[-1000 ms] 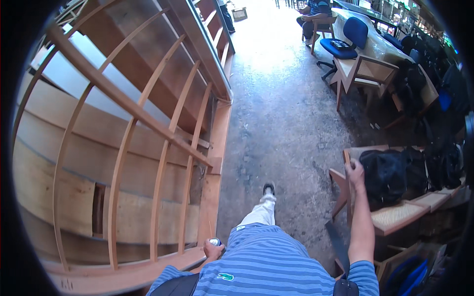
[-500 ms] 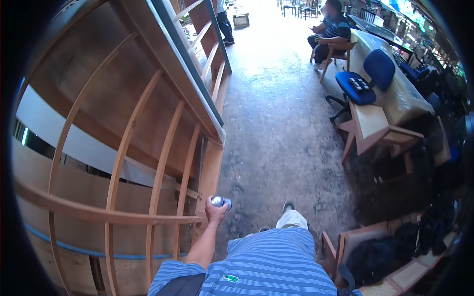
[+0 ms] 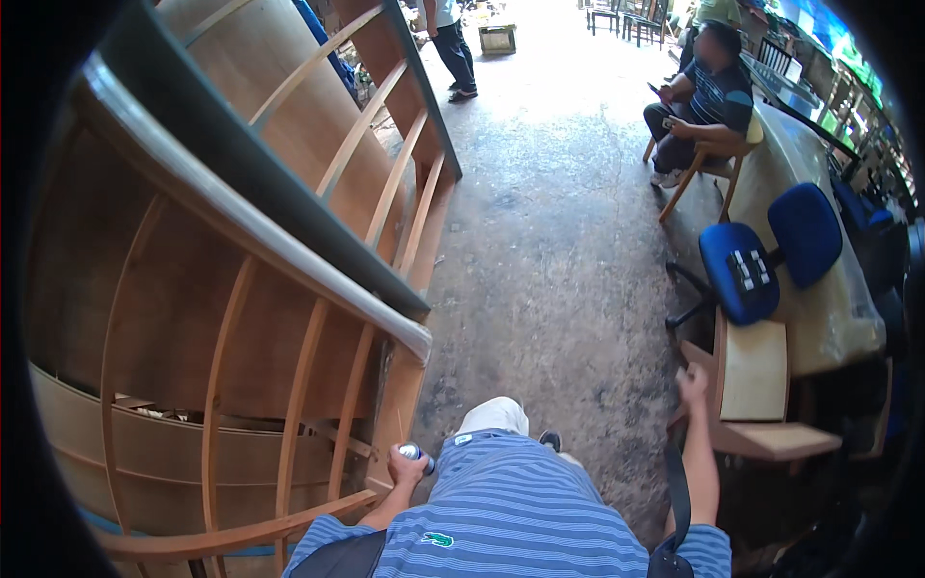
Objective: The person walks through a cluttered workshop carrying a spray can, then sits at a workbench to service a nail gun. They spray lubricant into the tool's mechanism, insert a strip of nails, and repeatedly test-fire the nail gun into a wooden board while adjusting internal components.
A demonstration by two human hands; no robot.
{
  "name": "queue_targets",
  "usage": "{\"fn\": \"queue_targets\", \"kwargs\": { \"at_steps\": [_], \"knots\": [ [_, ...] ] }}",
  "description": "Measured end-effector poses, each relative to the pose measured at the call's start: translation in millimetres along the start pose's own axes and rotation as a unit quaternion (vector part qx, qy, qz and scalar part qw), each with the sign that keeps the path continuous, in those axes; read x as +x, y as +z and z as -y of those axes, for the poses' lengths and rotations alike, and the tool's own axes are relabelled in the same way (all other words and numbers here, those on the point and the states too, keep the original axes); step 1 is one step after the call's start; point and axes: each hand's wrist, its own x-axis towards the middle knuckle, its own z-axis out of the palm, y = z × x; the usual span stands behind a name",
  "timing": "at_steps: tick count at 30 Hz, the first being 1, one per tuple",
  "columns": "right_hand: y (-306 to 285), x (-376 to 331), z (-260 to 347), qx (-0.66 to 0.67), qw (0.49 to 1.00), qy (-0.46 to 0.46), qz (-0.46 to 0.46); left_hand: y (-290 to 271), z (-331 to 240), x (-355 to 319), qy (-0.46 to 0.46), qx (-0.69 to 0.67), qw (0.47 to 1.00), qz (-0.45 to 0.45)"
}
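Observation:
My left hand point(image 3: 406, 469) is closed around a small spray can point(image 3: 418, 457) with a silver top and a blue body. A thin straw seems to stick up beside it. The hand is low at my left side, near the wooden slatted frame point(image 3: 352, 414). My right hand point(image 3: 691, 382) is out to the right with its fingers curled in, and nothing shows in them. It is nearest to the wooden furniture piece with a pale top point(image 3: 753, 371), apparently not touching it.
Large wooden frames with slats, one with a grey edge point(image 3: 279, 183), line the left. At right are a blue office chair point(image 3: 737, 275) with small items on its seat and a plastic-wrapped bulk point(image 3: 819, 279). A person point(image 3: 713, 96) sits ahead right; another point(image 3: 453, 48) stands far off.
I have moved forward along the floor, so the frames, blue chair and seated person are closer. My right hand has come into view at the right. The left still grips the spray can.

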Motion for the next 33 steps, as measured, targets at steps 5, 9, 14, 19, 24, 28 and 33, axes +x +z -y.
{"fn": "queue_targets", "kwargs": {
  "at_steps": [5,9,14,19,24,28,33],
  "knots": [
    [3,242,221,0.039,0.999,0.003,0.009,41,-56,57,-0.129,0.072,0.989,0.025],
    [57,286,231,-0.001,0.995,-0.076,0.066,60,-158,140,-0.174,-0.013,0.985,0.006],
    [158,188,50,-0.2,0.898,0.143,0.365,89,-310,276,-0.094,-0.072,0.991,-0.07],
    [221,204,111,-0.152,0.814,0.272,0.491,101,-441,402,-0.039,-0.119,0.985,-0.116],
    [284,423,104,-0.197,0.809,0.166,0.528,113,-576,508,0.011,-0.121,0.977,-0.174],
    [325,710,97,-0.357,0.752,-0.062,0.551,106,-646,555,0.008,-0.092,0.977,-0.193],
    [411,1100,317,-0.006,0.989,-0.106,0.098,131,-729,618,-0.017,-0.103,0.986,-0.128]
  ]
}}
